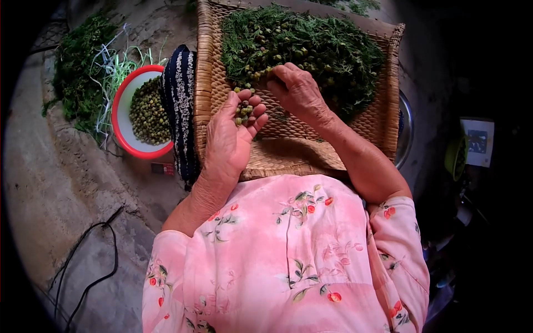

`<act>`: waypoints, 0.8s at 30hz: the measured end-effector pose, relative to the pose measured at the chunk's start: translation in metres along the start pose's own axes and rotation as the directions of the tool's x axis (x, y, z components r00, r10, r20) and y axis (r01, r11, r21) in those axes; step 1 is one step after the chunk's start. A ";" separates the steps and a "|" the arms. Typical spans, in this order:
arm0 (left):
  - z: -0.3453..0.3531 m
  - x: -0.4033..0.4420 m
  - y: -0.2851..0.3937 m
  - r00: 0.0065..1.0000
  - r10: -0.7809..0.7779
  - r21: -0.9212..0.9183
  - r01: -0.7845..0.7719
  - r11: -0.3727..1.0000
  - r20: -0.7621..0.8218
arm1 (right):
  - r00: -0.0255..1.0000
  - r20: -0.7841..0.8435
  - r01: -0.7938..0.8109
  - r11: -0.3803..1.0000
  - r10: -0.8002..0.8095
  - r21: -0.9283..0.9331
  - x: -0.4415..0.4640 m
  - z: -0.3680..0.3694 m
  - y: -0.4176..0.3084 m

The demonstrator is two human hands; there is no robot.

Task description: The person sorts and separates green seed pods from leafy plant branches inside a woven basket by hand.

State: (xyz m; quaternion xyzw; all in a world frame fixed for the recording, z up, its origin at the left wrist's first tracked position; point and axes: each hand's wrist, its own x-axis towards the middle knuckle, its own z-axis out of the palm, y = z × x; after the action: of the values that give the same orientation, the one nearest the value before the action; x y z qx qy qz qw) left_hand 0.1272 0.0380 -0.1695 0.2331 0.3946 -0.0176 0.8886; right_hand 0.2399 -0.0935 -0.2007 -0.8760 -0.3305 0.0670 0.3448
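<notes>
Several small green-brown seed cones (pixel 244 112) lie in the fingers of my left hand (pixel 232 129), which is cupped palm up over the near left part of a woven basket tray (pixel 205 72). My right hand (pixel 297 91) is just to the right and a little farther off, its fingertips pinched together at the near edge of a heap of green sprigs (pixel 311 41) mixed with more cones. Whatever is between those fingertips is too small to make out. The heap covers the far part of the tray.
Left of the tray, a white bowl with a red rim (pixel 118 119) holds many cones, beside a dark patterned cloth (pixel 180 111). Green sprigs (pixel 80 72) and pale plastic strips lie farther left. A metal basin (pixel 408 130) shows at the right, a black cable (pixel 115 250) at lower left.
</notes>
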 end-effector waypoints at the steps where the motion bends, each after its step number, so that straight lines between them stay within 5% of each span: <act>1: 0.001 0.000 0.000 1.000 0.000 0.000 0.000 1.000 -0.002 | 0.997 -0.056 0.048 0.995 -0.044 0.082 0.002 -0.003 -0.001; 7: 0.000 0.004 -0.001 0.997 0.026 -0.047 -0.023 0.999 0.072 | 0.972 0.126 0.113 0.869 -0.196 0.482 -0.002 -0.029 -0.041; 10: -0.001 0.007 -0.001 0.998 0.000 -0.061 0.003 0.998 0.055 | 0.974 0.215 -0.079 0.774 -0.074 0.628 -0.003 -0.035 -0.046; 12: 0.001 0.002 0.000 0.996 -0.019 -0.037 0.022 0.999 0.082 | 0.997 0.066 0.011 0.884 -0.047 0.467 0.001 -0.035 -0.027; 14: 0.005 -0.001 0.002 1.000 -0.028 0.035 0.028 0.999 0.010 | 0.995 0.087 -0.070 0.969 0.051 0.238 0.004 -0.044 -0.015; 16: 0.005 -0.002 0.003 0.999 -0.034 0.035 0.033 0.999 0.010 | 0.963 0.250 -0.089 0.995 0.098 -0.047 0.003 -0.045 0.005; 19: 0.004 -0.002 0.003 0.999 -0.036 0.041 0.036 0.999 0.009 | 0.877 0.445 -0.078 0.969 0.178 -0.234 -0.006 -0.039 0.014; 24: 0.003 -0.002 0.002 0.999 -0.036 0.034 0.036 0.999 0.005 | 0.812 0.572 0.121 0.924 0.118 -0.363 -0.021 -0.020 0.021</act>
State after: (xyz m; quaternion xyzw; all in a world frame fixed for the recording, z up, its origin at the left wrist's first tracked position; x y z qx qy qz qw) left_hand 0.1284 0.0385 -0.1661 0.2412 0.3958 -0.0411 0.8852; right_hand 0.2419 -0.1290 -0.2013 -0.8625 -0.4273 0.2665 0.0490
